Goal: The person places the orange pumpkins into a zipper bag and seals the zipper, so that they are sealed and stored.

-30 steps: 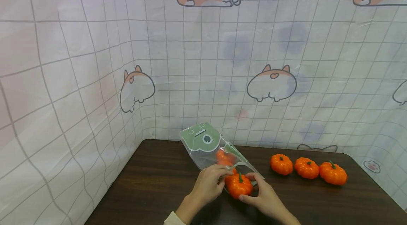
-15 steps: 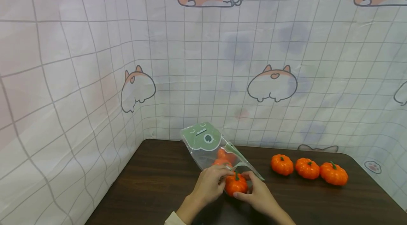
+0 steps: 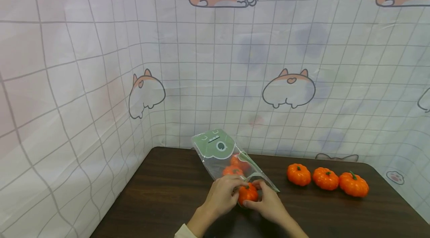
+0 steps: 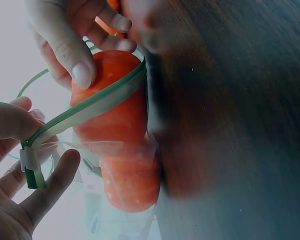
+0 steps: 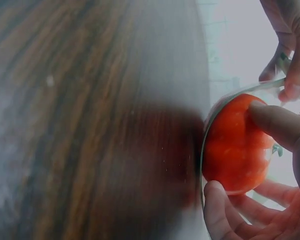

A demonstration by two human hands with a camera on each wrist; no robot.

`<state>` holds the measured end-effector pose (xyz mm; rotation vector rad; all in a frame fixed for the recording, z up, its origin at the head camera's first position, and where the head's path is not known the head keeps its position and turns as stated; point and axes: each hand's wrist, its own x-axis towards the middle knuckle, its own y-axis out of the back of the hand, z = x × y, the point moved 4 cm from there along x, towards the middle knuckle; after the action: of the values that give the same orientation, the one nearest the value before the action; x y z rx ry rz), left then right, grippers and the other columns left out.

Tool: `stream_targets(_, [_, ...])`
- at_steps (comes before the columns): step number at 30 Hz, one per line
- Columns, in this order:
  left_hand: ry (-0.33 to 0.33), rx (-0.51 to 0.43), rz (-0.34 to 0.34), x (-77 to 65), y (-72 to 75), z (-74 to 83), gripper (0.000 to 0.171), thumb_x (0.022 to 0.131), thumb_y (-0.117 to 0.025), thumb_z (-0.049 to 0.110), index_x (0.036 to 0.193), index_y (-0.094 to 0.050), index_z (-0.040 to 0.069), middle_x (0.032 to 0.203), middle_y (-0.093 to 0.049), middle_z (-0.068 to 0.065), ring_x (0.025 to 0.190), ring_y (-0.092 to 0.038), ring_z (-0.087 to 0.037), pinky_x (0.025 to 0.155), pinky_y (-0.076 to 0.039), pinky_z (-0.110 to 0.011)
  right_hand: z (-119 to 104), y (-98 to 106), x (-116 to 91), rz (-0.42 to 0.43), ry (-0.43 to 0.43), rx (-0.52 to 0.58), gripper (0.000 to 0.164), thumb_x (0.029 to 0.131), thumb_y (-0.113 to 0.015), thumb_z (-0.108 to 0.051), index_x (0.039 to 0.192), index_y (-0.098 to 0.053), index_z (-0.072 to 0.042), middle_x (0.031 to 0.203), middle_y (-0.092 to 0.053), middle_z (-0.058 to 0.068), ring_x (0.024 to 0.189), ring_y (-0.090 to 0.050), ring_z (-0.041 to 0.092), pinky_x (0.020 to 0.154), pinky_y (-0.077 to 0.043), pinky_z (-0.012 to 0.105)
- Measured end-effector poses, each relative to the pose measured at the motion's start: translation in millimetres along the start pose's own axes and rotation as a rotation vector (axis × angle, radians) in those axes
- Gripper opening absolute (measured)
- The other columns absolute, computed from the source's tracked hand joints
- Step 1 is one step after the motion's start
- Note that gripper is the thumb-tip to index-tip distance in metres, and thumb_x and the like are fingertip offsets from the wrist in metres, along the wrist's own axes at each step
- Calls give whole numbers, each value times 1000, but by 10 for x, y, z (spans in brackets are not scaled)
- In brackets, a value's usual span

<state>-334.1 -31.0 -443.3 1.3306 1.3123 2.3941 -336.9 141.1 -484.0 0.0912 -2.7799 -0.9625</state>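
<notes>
A clear zip bag (image 3: 215, 153) with a green cartoon print lies slantwise on the table, its mouth towards the person. My left hand (image 3: 220, 194) pinches the bag's rim by the slider; the green zip strip (image 4: 92, 104) stretches from those fingers in the left wrist view. With thumb and fingers, my right hand (image 3: 271, 205) holds a small orange pumpkin (image 3: 248, 194) in the bag's opening. The rim (image 5: 203, 162) curves around this pumpkin in the right wrist view. Deeper in the bag sit two more pumpkins, the nearer one (image 3: 232, 171) and one behind it (image 3: 239, 160).
Three small pumpkins stand in a row at the right back of the dark wooden table (image 3: 158, 193): a left one (image 3: 298, 175), a middle one (image 3: 325, 179) and a right one (image 3: 354, 184). A white gridded cloth (image 3: 215, 62) with cartoon dogs hangs behind and at the sides.
My right hand has moved left and slightly away from the person, taking its pumpkin into the bag's mouth. A pumpkin inside has shifted deeper. My left hand stays at the rim.
</notes>
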Motion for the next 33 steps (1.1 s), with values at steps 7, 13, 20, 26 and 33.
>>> stream_targets(7, [3, 5, 5, -3, -3, -13, 31, 81, -73, 0, 102, -82, 21, 109, -77, 10, 101, -72, -8, 85, -58, -29, 2, -22, 21, 20, -9, -5, 65, 74, -91, -32, 126, -60, -6, 127, -67, 20, 109, -66, 30, 88, -55, 47])
stream_targets(13, [5, 11, 6, -6, -6, -21, 31, 80, -73, 1, 102, -82, 22, 107, -77, 11, 99, -71, -7, 84, -57, -29, -17, -36, 51, 26, -21, -17, 64, 74, -90, -31, 126, -61, -6, 123, -68, 20, 108, -66, 31, 88, -54, 48])
stream_targets(20, [5, 13, 5, -10, -15, -23, 32, 80, -73, 1, 102, -82, 22, 108, -77, 10, 101, -72, -7, 86, -57, -29, -46, -57, 96, 26, -34, -21, 66, 74, -90, -32, 127, -61, -6, 117, -69, 18, 97, -65, 25, 77, -53, 39])
stream_targets(26, [19, 2, 13, -20, 1, -31, 32, 80, -73, 0, 102, -81, 21, 109, -77, 8, 103, -72, -8, 87, -58, -31, -38, -52, 112, -33, -49, 13, 68, 80, -85, -35, 132, -57, -1, 118, -68, 19, 95, -67, 25, 75, -55, 38])
stream_targets(33, [31, -12, 1, -15, 21, -36, 32, 80, -72, -1, 103, -81, 20, 110, -77, 8, 102, -72, -9, 83, -58, -30, -2, 76, 94, -208, -56, 153, 70, 91, -77, -31, 139, -45, 9, 125, -61, 27, 91, -69, 23, 73, -59, 38])
